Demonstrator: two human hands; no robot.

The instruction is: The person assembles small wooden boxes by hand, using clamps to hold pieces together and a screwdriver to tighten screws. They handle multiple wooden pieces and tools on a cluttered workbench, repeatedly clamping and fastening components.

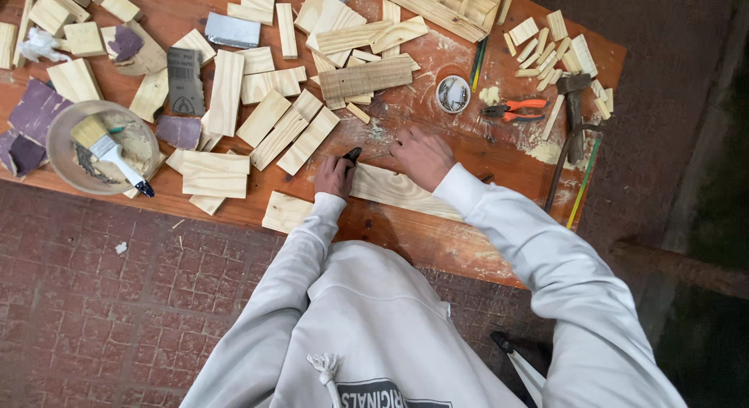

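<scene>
A pale wooden board (394,189) lies near the front edge of the reddish-brown worktable (437,244). My left hand (335,175) is closed around a small black tool at the board's left end, the black tip sticking up past my fingers. My right hand (421,156) rests flat on the board's upper edge, fingers spread, pressing it down. Both sleeves are light grey.
Many cut wood blocks (273,115) cover the table's left and back. A shallow bowl (72,162) holds a paintbrush (105,147). Sandpaper pieces (35,111) lie at left. Orange-handled pliers (511,109), a small tin (452,94) and a hammer (575,111) sit at right. A brick floor lies below.
</scene>
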